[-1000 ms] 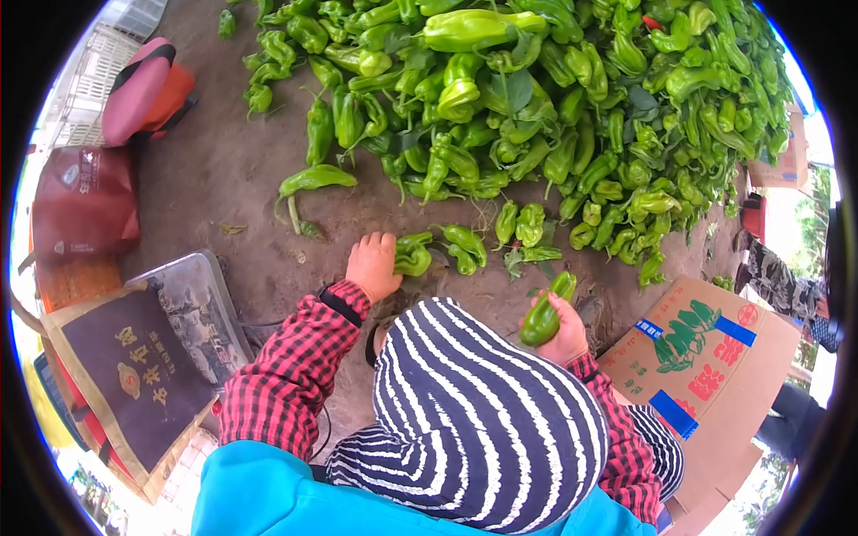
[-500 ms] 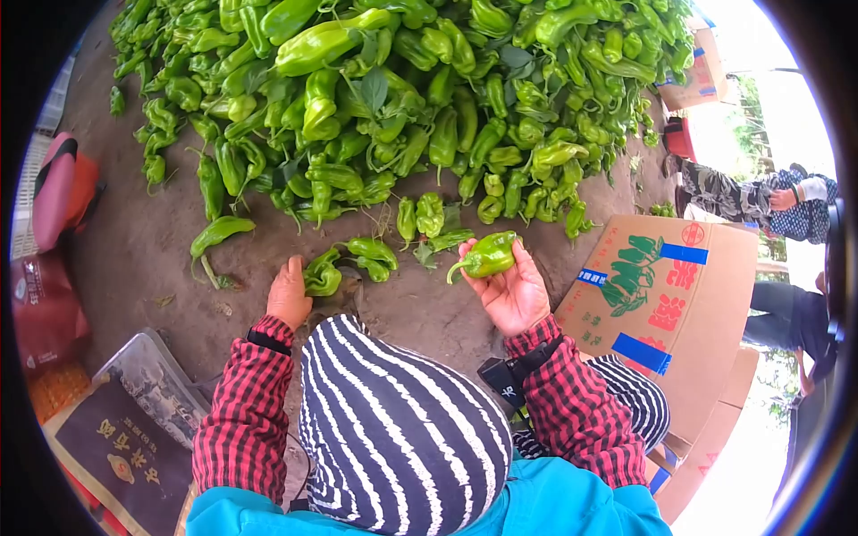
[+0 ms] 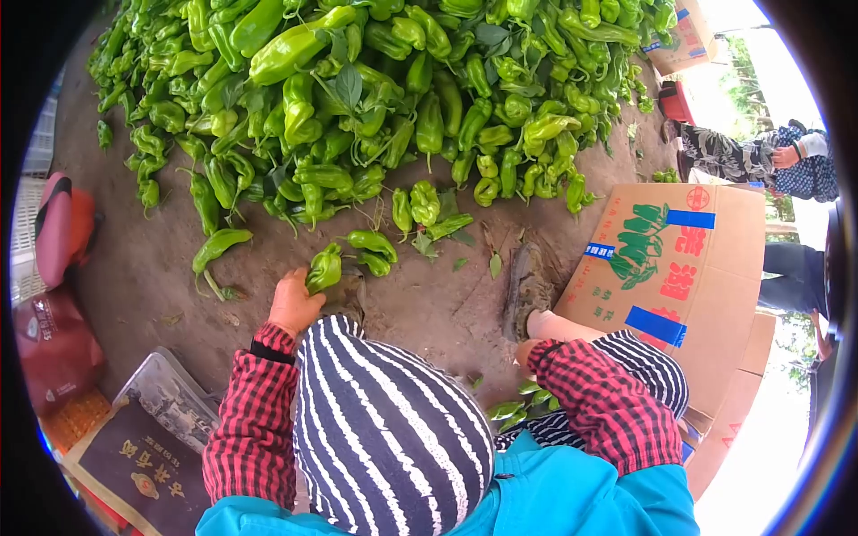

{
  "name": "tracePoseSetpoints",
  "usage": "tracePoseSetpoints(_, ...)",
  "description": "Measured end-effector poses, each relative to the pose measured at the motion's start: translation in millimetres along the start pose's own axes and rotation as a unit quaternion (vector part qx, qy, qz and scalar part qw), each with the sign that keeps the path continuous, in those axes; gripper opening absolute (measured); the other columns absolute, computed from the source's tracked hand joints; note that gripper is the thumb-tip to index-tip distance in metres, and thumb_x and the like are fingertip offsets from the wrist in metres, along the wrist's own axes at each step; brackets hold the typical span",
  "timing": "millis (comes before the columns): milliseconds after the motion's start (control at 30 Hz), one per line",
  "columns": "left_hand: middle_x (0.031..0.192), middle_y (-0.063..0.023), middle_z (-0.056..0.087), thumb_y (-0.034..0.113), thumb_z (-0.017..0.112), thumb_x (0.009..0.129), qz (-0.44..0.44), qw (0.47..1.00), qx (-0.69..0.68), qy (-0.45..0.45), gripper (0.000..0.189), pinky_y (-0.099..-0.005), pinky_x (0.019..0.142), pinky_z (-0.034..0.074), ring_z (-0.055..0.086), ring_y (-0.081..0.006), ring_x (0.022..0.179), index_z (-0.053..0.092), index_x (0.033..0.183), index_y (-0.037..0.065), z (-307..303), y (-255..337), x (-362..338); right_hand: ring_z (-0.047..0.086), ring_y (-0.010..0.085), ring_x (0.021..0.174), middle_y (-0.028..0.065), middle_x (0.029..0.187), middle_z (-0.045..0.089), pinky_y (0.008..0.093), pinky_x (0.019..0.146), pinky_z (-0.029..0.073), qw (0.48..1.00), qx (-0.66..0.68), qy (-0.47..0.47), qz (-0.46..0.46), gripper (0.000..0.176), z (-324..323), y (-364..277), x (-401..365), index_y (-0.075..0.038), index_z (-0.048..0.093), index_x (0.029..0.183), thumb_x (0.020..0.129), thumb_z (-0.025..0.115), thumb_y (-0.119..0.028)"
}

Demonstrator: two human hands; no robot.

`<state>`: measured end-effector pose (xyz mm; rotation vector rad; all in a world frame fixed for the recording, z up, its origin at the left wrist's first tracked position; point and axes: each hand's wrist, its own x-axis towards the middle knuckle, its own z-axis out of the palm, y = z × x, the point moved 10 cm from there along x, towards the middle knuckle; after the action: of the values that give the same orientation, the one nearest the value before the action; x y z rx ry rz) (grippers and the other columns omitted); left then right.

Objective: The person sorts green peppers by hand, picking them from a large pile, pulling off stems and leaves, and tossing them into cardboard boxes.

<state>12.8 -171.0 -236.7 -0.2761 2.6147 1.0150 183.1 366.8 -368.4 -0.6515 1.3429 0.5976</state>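
My left hand is closed on a curled green pepper, held above my shoe near my striped knee. Just ahead of it, a couple more green peppers lie on the dirt. My right hand is down beside my right leg, mostly hidden by its checked sleeve, so its fingers do not show. Close below it, several green peppers lie between my legs. A large heap of green peppers fills the ground in front of me.
A printed cardboard box with blue tape stands at my right. On the left are a dark red bag, a pink and orange object and a dark printed bag. Other people are at the far right.
My right hand has moved from in front of me, where it held a green pepper, down beside my right leg. My left hand has lifted its pepper slightly. The view has shifted a little.
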Motion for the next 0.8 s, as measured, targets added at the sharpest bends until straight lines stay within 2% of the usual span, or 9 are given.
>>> tracePoseSetpoints(133, 0.079, -0.0165, 0.062, 0.018, 0.065, 0.067, -0.033, 0.939, -0.308, -0.147, 0.043, -0.031, 0.064, 0.047, 0.06, -0.0227, 0.067, 0.053, 0.103, -0.004, 20, 29, -1, 0.06, 0.0241, 0.087, 0.0139, 0.092, 0.062, 0.0323, 0.078, 0.048, 0.93, 0.25, 0.269, -0.021, 0.042, -225, -50, -168, -0.009, 0.06, 0.103, 0.067, 0.064, -0.029)
tracePoseSetpoints(167, 0.079, -0.0158, 0.062, 0.019, 0.065, 0.068, -0.023, 0.919, -0.349, -0.182, 0.043, -0.0314, 0.065, 0.047, 0.06, -0.0214, 0.069, 0.053, 0.103, -0.004, 17, 59, -3, 0.06, 0.025, 0.077, 0.0115, 0.087, 0.063, 0.0338, 0.073, 0.049, 0.809, 0.436, 0.372, -0.129, 0.048, -251, -49, -170, -0.009, 0.054, 0.11, 0.068, 0.066, -0.028)
tracePoseSetpoints(200, 0.079, -0.015, 0.062, 0.02, 0.065, 0.069, -0.015, 0.896, -0.388, -0.217, 0.044, -0.0318, 0.065, 0.047, 0.06, -0.0201, 0.07, 0.053, 0.103, -0.004, 19, 83, -5, 0.057, 0.0245, 0.087, 0.0087, 0.102, 0.058, 0.039, 0.074, 0.048, 0.607, 0.721, 0.262, -0.207, 0.064, -265, -66, -179, -0.014, 0.04, 0.124, 0.07, 0.071, -0.026)
tracePoseSetpoints(267, 0.083, -0.0176, 0.062, 0.02, 0.065, 0.069, 0.105, 0.934, -0.297, -0.171, 0.045, -0.0339, 0.067, 0.048, 0.062, -0.0246, 0.075, 0.052, 0.105, -0.004, 30, 108, 4, 0.048, 0.0239, 0.1, 0.0054, 0.117, 0.047, 0.0454, 0.078, 0.045, 0.388, 0.839, 0.217, -0.314, 0.081, -311, -96, -219, -0.019, 0.023, 0.133, 0.07, 0.074, -0.025)
tracePoseSetpoints(367, 0.088, -0.0239, 0.058, 0.014, 0.065, 0.069, 0.186, 0.938, -0.181, -0.231, 0.048, -0.0395, 0.073, 0.046, 0.057, -0.0375, 0.085, 0.042, 0.107, -0.004, 36, 159, 2, 0.041, 0.0249, 0.11, 0.005, 0.124, 0.038, 0.0485, 0.082, 0.042, 0.233, 0.875, 0.189, -0.381, 0.088, -336, -109, -226, -0.021, 0.017, 0.134, 0.068, 0.076, -0.026)
tracePoseSetpoints(567, 0.09, -0.0177, 0.056, 0.014, 0.067, 0.065, 0.425, 0.851, -0.143, -0.274, 0.055, -0.0401, 0.074, 0.046, 0.055, -0.0373, 0.087, 0.042, 0.112, 0.001, 60, 214, -9, 0.049, 0.0237, 0.1, 0.0046, 0.106, 0.048, 0.0466, 0.08, 0.043, 0.147, 0.899, 0.28, -0.304, 0.074, -300, -60, -198, -0.018, 0.026, 0.129, 0.07, 0.07, -0.011)
tracePoseSetpoints(667, 0.094, -0.0191, 0.057, 0.021, 0.067, 0.062, 0.274, 0.849, -0.255, -0.373, 0.053, -0.0403, 0.07, 0.047, 0.057, -0.0344, 0.084, 0.048, 0.107, 0.001, 86, 196, 22, 0.053, 0.0233, 0.092, 0.0055, 0.096, 0.052, 0.0449, 0.077, 0.045, 0.131, 0.916, 0.274, -0.261, 0.055, -264, -31, -181, -0.013, 0.039, 0.117, 0.068, 0.064, -0.004)
tracePoseSetpoints(767, 0.118, -0.0145, 0.046, 0.01, 0.063, 0.066, 0.237, 0.964, -0.12, 0.014, 0.048, -0.0376, 0.073, 0.047, 0.055, -0.0307, 0.084, 0.05, 0.112, 0.006, 51, 172, 75, 0.054, 0.0224, 0.088, 0.0058, 0.09, 0.054, 0.0445, 0.079, 0.044, 0.136, 0.924, 0.266, -0.238, 0.039, -242, -26, -175, -0.008, 0.048, 0.104, 0.067, 0.059, -0.003)
tracePoseSetpoints(800, 0.118, -0.0145, 0.046, 0.01, 0.063, 0.066, 0.238, 0.964, -0.121, 0.009, 0.048, -0.0376, 0.073, 0.047, 0.055, -0.0307, 0.084, 0.05, 0.112, 0.006, 53, 176, 81, 0.053, 0.0217, 0.088, 0.0057, 0.089, 0.055, 0.0452, 0.081, 0.043, 0.148, 0.919, 0.275, -0.24, 0.033, -238, -26, -177, -0.005, 0.05, 0.1, 0.068, 0.058, -0.004)
